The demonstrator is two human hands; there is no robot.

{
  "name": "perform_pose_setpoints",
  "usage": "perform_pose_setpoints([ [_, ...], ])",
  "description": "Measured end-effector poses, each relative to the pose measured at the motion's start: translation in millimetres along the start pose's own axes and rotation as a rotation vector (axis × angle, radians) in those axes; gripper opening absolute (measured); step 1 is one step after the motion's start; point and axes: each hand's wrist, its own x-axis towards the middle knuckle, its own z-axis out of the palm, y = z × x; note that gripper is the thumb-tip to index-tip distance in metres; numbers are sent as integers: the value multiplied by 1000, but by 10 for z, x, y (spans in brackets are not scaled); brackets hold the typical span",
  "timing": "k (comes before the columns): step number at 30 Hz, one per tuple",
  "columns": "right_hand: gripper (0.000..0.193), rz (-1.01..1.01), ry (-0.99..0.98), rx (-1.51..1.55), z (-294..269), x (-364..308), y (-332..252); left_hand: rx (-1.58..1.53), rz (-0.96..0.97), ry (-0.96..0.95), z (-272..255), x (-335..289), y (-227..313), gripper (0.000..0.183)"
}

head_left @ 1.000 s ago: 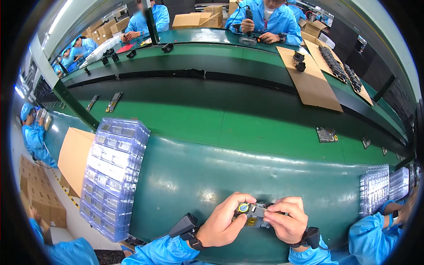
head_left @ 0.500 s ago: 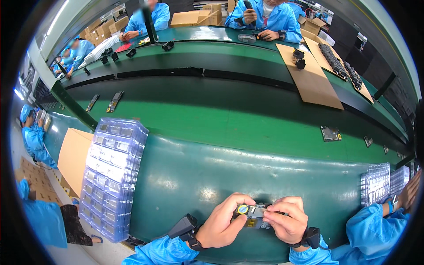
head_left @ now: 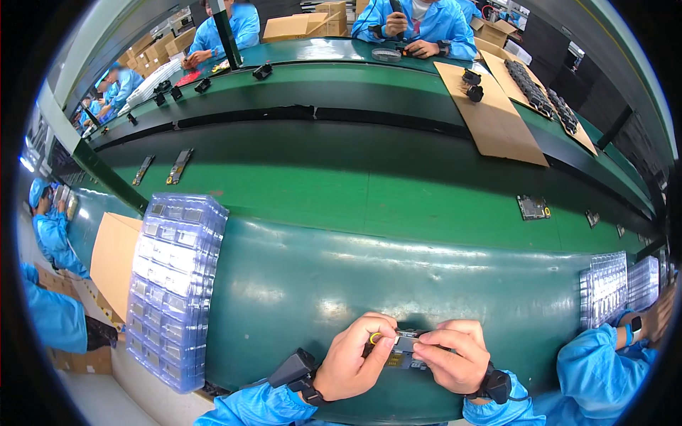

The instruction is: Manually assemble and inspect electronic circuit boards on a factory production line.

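A small circuit board (head_left: 399,361) is held low over the green work table, between my two hands. My left hand (head_left: 353,360) grips its left end, with thumb and forefinger meeting beside a yellow-ringed round part (head_left: 374,339). My right hand (head_left: 455,356) is closed at the right end, its fingertips at the edge of a flat silver rectangular piece (head_left: 406,344) lying on the board. Whether that piece is fixed or loose I cannot tell. My fingers hide both ends of the board.
Stacked clear plastic trays (head_left: 174,284) with small flat parts stand at the left; more trays (head_left: 602,291) stand at the right beside a co-worker's arm (head_left: 604,369). Beyond the table runs a green conveyor belt (head_left: 369,192) carrying several boards, one a wider board (head_left: 533,207). Cardboard sheets lie at the far right.
My left thumb and forefinger have closed together over the board's left part, covering more of the yellow-ringed part. My right hand has shifted slightly left along with the board.
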Motion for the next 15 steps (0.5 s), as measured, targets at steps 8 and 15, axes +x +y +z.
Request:
perform_pose_setpoints([
  [8, 31, 12, 12, 16, 14, 20, -11, -13, -65, 41, 30, -37, -9, 14],
  [15, 31, 13, 17, 28, 23, 11, -13, 27, -20, 57, 43, -39, -39, 15],
])
